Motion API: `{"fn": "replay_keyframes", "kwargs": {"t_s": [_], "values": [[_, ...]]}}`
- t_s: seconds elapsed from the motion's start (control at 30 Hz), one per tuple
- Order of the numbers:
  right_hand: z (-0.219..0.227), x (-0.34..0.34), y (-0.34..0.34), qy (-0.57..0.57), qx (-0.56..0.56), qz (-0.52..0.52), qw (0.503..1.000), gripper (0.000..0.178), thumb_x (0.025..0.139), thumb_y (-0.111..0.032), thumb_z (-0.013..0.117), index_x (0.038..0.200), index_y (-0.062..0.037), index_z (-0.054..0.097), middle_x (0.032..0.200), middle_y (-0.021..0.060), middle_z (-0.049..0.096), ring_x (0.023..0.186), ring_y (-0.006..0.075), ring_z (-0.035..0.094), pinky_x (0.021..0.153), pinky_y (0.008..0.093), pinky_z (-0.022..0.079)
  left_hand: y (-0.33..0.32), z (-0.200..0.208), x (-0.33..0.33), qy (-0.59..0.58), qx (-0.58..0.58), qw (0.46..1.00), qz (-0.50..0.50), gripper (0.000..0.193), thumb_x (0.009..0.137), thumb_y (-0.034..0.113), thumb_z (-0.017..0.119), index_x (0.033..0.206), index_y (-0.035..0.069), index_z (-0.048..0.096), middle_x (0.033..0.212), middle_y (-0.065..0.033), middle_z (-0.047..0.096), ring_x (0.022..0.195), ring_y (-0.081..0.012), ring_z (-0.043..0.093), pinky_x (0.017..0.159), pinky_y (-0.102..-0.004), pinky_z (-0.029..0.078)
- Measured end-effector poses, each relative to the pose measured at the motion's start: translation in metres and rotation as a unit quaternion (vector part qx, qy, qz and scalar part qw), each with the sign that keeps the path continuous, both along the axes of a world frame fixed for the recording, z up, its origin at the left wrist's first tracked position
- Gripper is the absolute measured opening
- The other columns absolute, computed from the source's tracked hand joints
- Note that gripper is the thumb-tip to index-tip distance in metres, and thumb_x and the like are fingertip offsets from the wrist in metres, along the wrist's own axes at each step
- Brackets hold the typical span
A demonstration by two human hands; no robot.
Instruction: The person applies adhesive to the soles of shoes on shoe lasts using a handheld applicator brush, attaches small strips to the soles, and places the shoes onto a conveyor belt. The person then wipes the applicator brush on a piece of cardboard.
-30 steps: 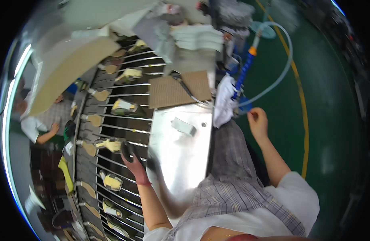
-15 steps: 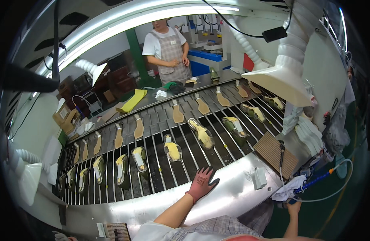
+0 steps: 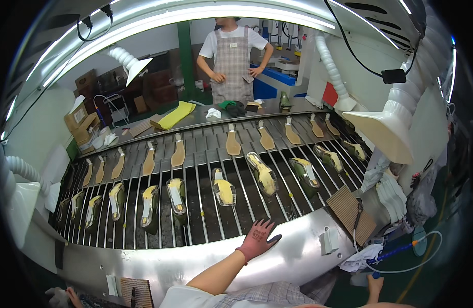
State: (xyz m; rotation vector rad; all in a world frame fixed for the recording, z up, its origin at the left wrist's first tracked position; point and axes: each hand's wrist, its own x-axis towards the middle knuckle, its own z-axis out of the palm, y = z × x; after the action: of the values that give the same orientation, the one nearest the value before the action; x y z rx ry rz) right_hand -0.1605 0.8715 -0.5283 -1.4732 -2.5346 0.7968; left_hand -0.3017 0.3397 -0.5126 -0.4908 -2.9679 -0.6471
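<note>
A gloved left hand [image 3: 257, 238], fingers spread flat, rests on the conveyor's steel rim [image 3: 298, 246], the nearest shoe [image 3: 224, 187] lying lengthwise just beyond.

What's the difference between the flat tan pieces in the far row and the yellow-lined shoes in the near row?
The tan insoles are thin flat cut-outs; the shoes are bulkier, dark outside with yellow lining. The insoles lie on the belt's far side, towards the aproned person; the shoes lie nearer the gloved left hand, which rests on the metal edge. Both sit lengthwise in evenly spaced rows on the slatted conveyor.
</note>
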Motion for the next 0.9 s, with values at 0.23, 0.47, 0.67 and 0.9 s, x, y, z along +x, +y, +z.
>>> {"fn": "replay_keyframes", "kwargs": {"t_s": [0.23,0.47,0.67,0.9], "values": [[0.068,0.035,-0.023,-0.351,-0.134,0.102,0.921,0.078,0.064,-0.029,0.081,0.121,0.0129,0.05,0.109,0.0277,0.062,0.103,0.0423,0.062,0.087,0.0476,0.05,-0.001,-0.003,-0.001,0.012,0.017,1.0,-0.004,0.065,0.092,0.049,0.057,0.134,-0.001,0.051,0.14,-0.0183,0.05,0.133,-0.0366,0.043,0.115,-0.0438,0.028],[0.093,0.046,-0.051,-0.403,-0.078,0.26,0.874,0.07,0.073,-0.028,0.079,0.129,0.004,0.051,0.118,0.0217,0.061,0.111,0.0361,0.06,0.09,0.0442,0.048,-0.001,-0.003,-0.001,0.007,0.008,1.0,-0.005,0.065,0.092,0.05,0.056,0.133,0.0,0.051,0.139,-0.0178,0.051,0.133,-0.0358,0.043,0.115,-0.0433,0.028],[0.031,0.06,-0.042,-0.149,-0.061,0.41,0.898,0.075,0.076,-0.03,0.075,0.139,-0.0038,0.044,0.125,0.0227,0.056,0.113,0.0314,0.057,0.097,0.0412,0.046,-0.003,-0.005,-0.002,-0.002,0.038,0.999,-0.005,0.065,0.092,0.05,0.056,0.134,0.0,0.051,0.14,-0.0177,0.05,0.133,-0.0358,0.043,0.115,-0.0434,0.029],[-0.043,0.067,-0.063,-0.049,-0.088,0.336,0.937,0.1,0.066,-0.026,0.076,0.149,-0.0011,0.027,0.132,0.0346,0.04,0.123,0.0453,0.047,0.103,0.0455,0.041,-0.004,-0.003,0.0,-0.004,0.035,0.999,-0.01,0.065,0.094,0.052,0.051,0.135,0.001,0.05,0.138,-0.0195,0.052,0.133,-0.0361,0.044,0.115,-0.0446,0.029]]}}
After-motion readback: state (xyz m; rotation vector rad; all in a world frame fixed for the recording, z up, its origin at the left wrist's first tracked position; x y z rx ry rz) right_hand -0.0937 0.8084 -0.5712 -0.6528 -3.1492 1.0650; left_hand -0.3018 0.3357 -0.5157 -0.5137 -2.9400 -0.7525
